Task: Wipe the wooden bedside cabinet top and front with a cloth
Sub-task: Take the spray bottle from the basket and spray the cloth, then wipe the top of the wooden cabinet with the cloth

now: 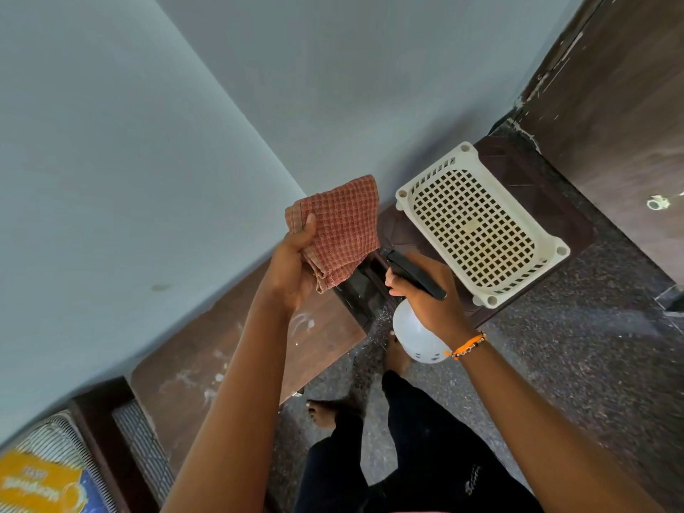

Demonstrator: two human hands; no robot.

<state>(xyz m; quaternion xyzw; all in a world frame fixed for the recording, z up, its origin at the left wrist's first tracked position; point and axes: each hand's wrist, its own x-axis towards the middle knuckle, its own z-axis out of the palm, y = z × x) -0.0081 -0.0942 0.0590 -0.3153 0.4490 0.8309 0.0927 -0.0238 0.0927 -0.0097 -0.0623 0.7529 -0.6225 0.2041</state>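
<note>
- The left hand [296, 268] grips a folded, rust-red checked cloth [337, 227] at frame centre.
- The right hand [425, 290] is closed around a white spray bottle [414, 335].
- The cabinet top [229, 349], lower left, is brown with white smudges.

Bystander items: basket, floor, wall, door, bed corner.

Cream plastic basket [481, 224] w/ square-grid holes sits on a low dark-brown surface [533, 179] by the pale grey-blue wall [148, 142]. Dark speckled stone floor [573, 346] to the right and below. Dark wood door [610, 105] upper right, white flecks on it, small pale ring-shaped fitting [656, 203], too small to ID. Bottom left: dark bed frame [107, 449], striped mattress edge [48, 435], orange/blue label [40, 483], text blurred.
</note>
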